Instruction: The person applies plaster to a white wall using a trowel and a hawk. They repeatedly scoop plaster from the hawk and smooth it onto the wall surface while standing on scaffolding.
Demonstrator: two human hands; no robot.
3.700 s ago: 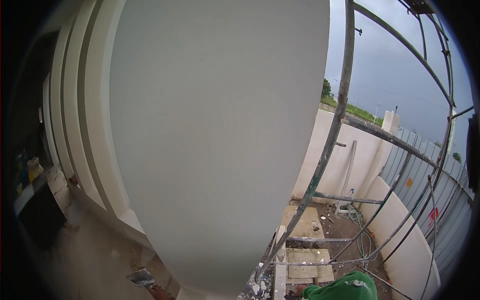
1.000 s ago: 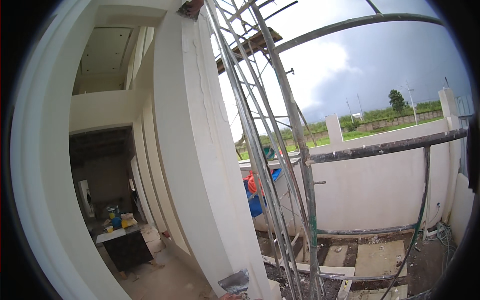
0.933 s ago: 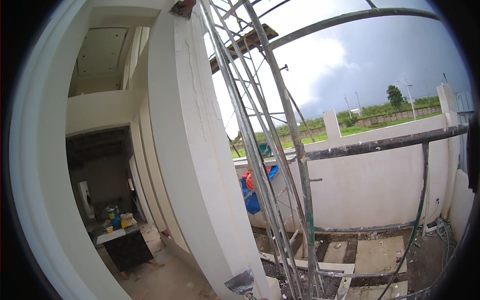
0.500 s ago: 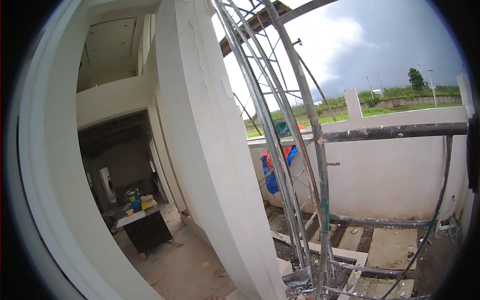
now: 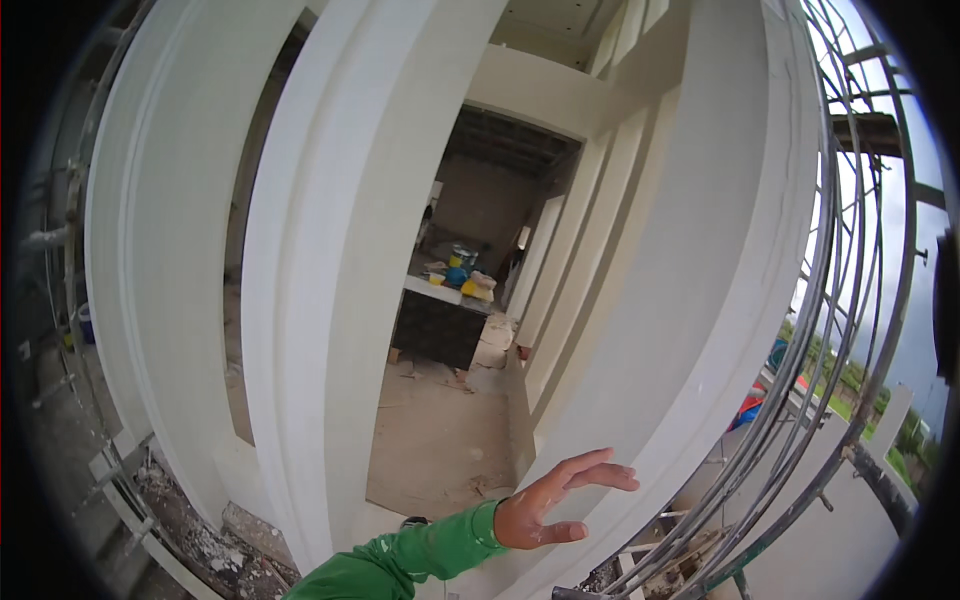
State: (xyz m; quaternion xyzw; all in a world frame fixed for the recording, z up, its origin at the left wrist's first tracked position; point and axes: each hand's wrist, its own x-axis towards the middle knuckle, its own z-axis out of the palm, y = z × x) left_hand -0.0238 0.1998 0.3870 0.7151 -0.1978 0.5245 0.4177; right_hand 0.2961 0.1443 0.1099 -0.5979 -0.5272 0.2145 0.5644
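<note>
My left hand (image 5: 560,502), in a green sleeve (image 5: 440,545), reaches from the lower edge toward the right. Its fingers are apart and slightly curved, with the thumb below them, and nothing is in it. It is in front of the base of a wide pale column (image 5: 665,270); whether the fingertips touch it, I cannot tell. My right hand does not show.
Metal scaffold pipes (image 5: 872,330) rise along the right, by a low white wall (image 5: 800,510). Left stands another moulded white column (image 5: 320,250). Through the opening, a dark block (image 5: 437,328) bears containers and bags. Rubble (image 5: 205,535) lies lower left.
My view has swung left, so the columns and scaffold now appear farther right. My left arm and open hand have come into view from below.
</note>
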